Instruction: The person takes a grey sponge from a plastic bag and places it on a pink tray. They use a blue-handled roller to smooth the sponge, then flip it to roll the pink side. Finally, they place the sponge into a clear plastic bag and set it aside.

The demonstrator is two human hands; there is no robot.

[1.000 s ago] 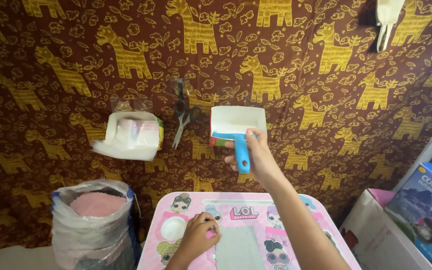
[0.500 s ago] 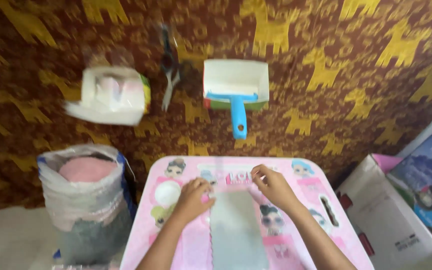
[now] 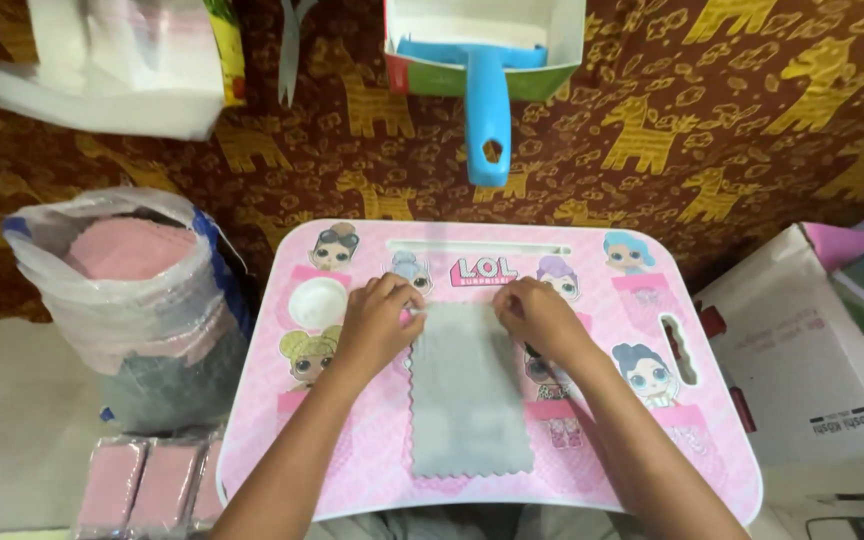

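A grey rectangular cloth [image 3: 469, 392] with zigzag edges lies flat in the middle of a pink lap table [image 3: 352, 455] printed with cartoon dolls. My left hand [image 3: 377, 322] pinches the cloth's far left corner. My right hand [image 3: 540, 316] pinches its far right corner. Both hands rest on the table top. On the wall above, a blue-handled tool [image 3: 487, 105] hangs in a white box [image 3: 552, 45].
A plastic bag [image 3: 137, 300] full of pink cloths stands left of the table. Wrapped pink packs [image 3: 147, 485] lie on the floor below it. A white cardboard box [image 3: 802, 350] sits to the right. Another white wall holder [image 3: 112, 60] hangs at upper left.
My right hand let go of the blue-handled tool on the wall and came down to the cloth. Both hands now grip the cloth's far corners. The camera has tilted down and closer.
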